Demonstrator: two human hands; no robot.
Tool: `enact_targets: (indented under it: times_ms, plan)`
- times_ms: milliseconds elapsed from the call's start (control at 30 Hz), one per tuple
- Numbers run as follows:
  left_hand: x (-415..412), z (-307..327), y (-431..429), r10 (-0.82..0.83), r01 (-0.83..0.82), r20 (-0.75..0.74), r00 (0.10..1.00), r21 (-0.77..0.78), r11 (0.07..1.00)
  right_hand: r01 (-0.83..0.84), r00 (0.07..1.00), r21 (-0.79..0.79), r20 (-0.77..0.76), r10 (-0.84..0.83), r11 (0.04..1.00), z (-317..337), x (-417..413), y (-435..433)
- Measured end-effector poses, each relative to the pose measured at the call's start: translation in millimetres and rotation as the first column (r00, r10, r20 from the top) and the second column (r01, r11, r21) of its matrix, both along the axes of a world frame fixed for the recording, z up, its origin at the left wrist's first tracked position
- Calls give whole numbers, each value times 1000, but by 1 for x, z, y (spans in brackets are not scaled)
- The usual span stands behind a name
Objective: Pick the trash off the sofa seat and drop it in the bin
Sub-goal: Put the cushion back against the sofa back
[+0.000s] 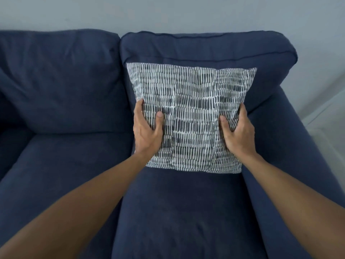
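No trash shows on the navy sofa seat (179, 212), and no bin is in view. A patterned throw pillow (190, 116) stands against the back cushion (205, 49). The left hand (147, 131) and right hand (238, 133) clasp its side edges, thumbs in front, probably to square it or check behind.

sofa seat (183, 212) | navy fabric | no trash or bin visible
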State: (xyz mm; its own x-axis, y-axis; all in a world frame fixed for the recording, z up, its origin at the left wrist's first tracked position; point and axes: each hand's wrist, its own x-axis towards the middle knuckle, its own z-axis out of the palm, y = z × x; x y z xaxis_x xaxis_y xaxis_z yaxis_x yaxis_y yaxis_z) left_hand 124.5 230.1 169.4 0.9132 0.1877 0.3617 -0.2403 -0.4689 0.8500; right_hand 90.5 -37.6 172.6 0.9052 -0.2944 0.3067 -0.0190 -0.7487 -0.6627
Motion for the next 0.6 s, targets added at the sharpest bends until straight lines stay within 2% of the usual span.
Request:
enact_targets:
  times_ms: [167,300,500,600]
  plan:
    - [42,-32,-15,-39,39,-20,999,3,999,-73,997,118,9,72,990,-37,50,-14]
    - [68,-72,-24,-52,55,-95,994,32,998,-124,992,176,-2,126,976,-75,84,-20]
    - [77,-111,-25,-25,39,-195,980,69,997,-108,987,232,-92,133,967,-121,91,-25]
    - [73,-116,-26,-3,20,-182,983,92,996,-99,988,231,-97,124,968,-129,87,-26]
